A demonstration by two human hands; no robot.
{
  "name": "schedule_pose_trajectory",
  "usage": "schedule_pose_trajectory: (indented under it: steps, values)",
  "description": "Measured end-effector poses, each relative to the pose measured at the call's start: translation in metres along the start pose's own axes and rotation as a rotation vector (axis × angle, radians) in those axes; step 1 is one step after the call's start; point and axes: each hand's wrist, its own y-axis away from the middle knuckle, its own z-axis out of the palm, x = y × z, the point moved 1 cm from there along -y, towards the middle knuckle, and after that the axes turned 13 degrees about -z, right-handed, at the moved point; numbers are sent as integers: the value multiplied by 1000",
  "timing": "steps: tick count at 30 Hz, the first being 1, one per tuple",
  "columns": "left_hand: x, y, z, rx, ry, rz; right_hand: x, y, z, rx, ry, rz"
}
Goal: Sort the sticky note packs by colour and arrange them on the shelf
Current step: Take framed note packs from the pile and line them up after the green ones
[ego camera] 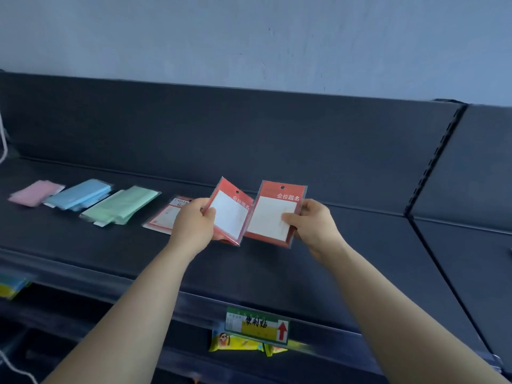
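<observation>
Forearms (133,314) low in frame; left hand (194,225) grips tilted red pack (230,214), right hand (313,225) grips second red pack (274,217). Pink pile (36,192), blue pile (79,194), green pile (122,205) shelved at left; reds prob. last.

The shelf (83,245) is dark slate grey all over, and the wall (249,37) is a pale blue-grey. The pink packs (36,192), the light blue packs (79,194) and the mint green packs (120,205) are each plain, with no pattern. The flat pack (163,214) has a red border round a white panel with dark print. The left raised pack (230,213) and the right raised pack (274,214) are red, with a plain white square in the middle and 4 yellow characters on the red top. The shelf label (257,324) is green above and yellow below, with black handwritten characters and a red arrow on white. The packet (238,342) is yellow. The cord (4,142) is white.
</observation>
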Motion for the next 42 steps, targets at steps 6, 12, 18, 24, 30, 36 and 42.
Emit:
schedule_pose_trajectory:
  steps: [6,12,18,24,30,36,42]
  values:
    - [-12,-29,6,127,-135,30,5,-29,31,-57,38,10]
    - [-17,-43,8,214,-252,65,14,-48,47,-115,200,10]
    - [-18,-45,7,251,-394,105,18,-55,57,-182,385,7]
    - [-17,-36,2,249,-489,140,14,-47,63,-245,490,-82]
    - [-5,-15,-1,294,-568,282,-1,-24,47,-216,712,-271]
    - [12,15,15,267,-638,447,-20,15,8,-126,951,-440]
    - [25,61,52,139,-585,605,-16,62,-46,-19,1056,-400]
